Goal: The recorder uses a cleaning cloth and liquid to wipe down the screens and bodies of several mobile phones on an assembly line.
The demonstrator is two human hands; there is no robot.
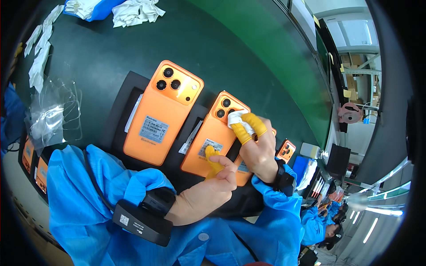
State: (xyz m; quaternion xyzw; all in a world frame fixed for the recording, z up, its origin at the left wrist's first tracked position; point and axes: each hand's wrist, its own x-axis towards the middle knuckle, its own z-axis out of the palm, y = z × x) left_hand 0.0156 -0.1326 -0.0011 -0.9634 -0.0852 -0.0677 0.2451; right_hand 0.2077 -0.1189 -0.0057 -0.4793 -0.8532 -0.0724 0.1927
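An orange phone (198,154) lies back up on a dark mat (177,170), a grey printed label below its camera block. My left hand (213,186) is curled, its yellow-covered fingers set against that phone by the label, holding it down. Between the yellow-covered fingers of my right hand (259,146) is a bunched white cloth (240,120), pressed at the camera block's edge and hiding part of the lenses. To the left rests a larger-looking orange phone (163,119), also back up. Another orange phone (243,175) shows partly beneath my right hand.
Clear plastic film (55,115) lies at the left, with white cloth strips (41,62) beyond. A blue container (100,11) and a pile of white cloths (137,12) sit at the far edge. A small orange phone (286,150) lies right, and co-workers (321,226) sit farther off.
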